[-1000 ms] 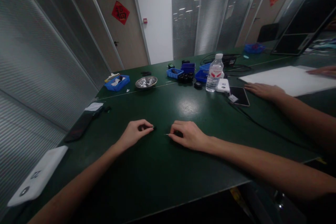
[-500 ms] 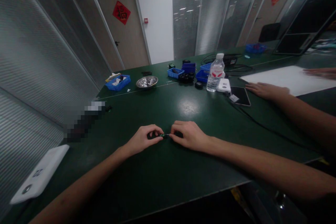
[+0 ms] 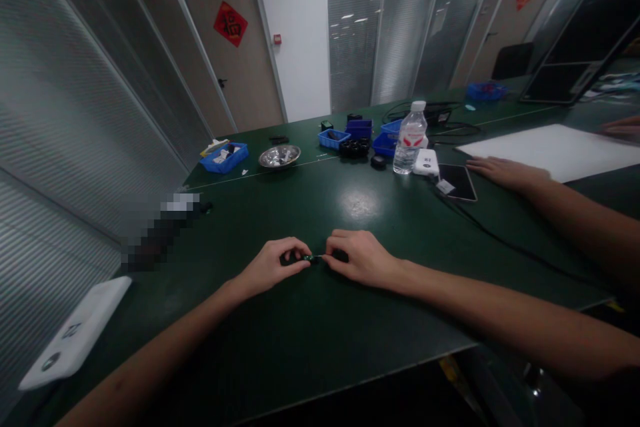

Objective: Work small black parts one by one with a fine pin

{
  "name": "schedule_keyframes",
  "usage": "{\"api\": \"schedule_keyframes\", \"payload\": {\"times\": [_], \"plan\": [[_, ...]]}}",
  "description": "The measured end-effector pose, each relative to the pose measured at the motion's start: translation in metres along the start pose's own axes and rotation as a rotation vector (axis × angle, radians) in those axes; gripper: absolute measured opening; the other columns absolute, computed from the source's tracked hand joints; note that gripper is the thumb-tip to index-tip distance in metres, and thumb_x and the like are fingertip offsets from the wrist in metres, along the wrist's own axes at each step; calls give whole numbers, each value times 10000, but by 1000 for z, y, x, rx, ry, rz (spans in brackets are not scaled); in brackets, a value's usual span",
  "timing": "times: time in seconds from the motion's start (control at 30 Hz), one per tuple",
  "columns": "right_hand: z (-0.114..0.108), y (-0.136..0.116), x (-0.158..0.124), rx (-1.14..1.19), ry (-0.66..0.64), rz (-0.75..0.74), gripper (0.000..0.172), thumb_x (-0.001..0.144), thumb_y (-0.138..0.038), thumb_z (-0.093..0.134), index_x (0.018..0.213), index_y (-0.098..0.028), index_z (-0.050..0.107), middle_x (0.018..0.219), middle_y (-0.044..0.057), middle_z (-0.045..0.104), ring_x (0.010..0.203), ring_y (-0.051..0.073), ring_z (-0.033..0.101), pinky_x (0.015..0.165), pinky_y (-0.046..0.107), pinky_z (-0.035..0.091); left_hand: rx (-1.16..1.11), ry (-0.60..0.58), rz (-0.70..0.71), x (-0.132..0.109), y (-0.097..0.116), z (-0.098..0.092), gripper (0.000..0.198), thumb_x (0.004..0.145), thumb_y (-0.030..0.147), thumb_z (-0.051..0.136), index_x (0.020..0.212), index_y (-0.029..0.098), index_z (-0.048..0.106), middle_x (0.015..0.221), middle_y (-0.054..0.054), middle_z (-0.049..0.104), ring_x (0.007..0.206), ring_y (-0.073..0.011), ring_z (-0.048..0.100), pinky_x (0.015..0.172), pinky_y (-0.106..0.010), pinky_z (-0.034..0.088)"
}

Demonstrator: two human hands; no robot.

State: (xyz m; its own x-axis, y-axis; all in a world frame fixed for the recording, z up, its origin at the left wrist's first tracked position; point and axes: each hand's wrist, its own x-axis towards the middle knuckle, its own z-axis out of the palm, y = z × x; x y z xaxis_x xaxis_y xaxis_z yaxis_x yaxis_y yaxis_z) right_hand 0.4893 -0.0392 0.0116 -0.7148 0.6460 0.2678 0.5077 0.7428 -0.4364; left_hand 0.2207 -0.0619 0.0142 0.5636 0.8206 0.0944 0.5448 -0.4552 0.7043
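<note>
Green part [image 3: 309,258], lower centre, looks light, rigid — best edge-held — left hand [image 3: 273,267] pinching it, right hand [image 3: 361,258] a thin rod [image 3: 319,256].

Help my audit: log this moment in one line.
left hand: pinching small green component | right hand: pinching thin pin | pin: points at component, contact unclear

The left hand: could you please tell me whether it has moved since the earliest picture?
Yes: judged against the metal bowl, the left hand has moved rightward and slightly nearer the viewer.
</note>
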Motion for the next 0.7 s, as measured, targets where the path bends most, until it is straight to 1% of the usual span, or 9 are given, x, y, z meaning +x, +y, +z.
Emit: {"api": "schedule_keyframes", "payload": {"times": [0.2, 0.43, 0.7], "plan": [[-2, -1, 0, -9, -10, 7, 137, 969, -311, 628, 936, -188, 676, 928, 15, 643, 712, 115, 545, 607, 246, 347, 12, 3, 4, 0, -1, 1, 230, 962, 350, 649, 1138, 209, 695, 1054, -43, 688, 919, -178, 615, 773, -294, 467], [3, 1, 0, -37, 5, -28, 150, 983, -328, 613, 951, -196, 676, 934, 18, 642, 717, 121, 556, 615, 254, 343, 15, 14, 6, 1, -3, 2, 224, 955, 351, 660, 1123, 210, 709, 1034, -48, 695, 906, -181, 618, 773, -295, 467], [4, -4, 0, -60, 6, -56, 166, 1005, -328, 576, 987, -193, 672, 954, 29, 643, 744, 131, 572, 622, 255, 361, -14, 9, 48, 1, -2, 1, 194, 962, 328, 657, 1098, 203, 718, 1078, -56, 689, 934, -181, 630, 791, -301, 478]]}}
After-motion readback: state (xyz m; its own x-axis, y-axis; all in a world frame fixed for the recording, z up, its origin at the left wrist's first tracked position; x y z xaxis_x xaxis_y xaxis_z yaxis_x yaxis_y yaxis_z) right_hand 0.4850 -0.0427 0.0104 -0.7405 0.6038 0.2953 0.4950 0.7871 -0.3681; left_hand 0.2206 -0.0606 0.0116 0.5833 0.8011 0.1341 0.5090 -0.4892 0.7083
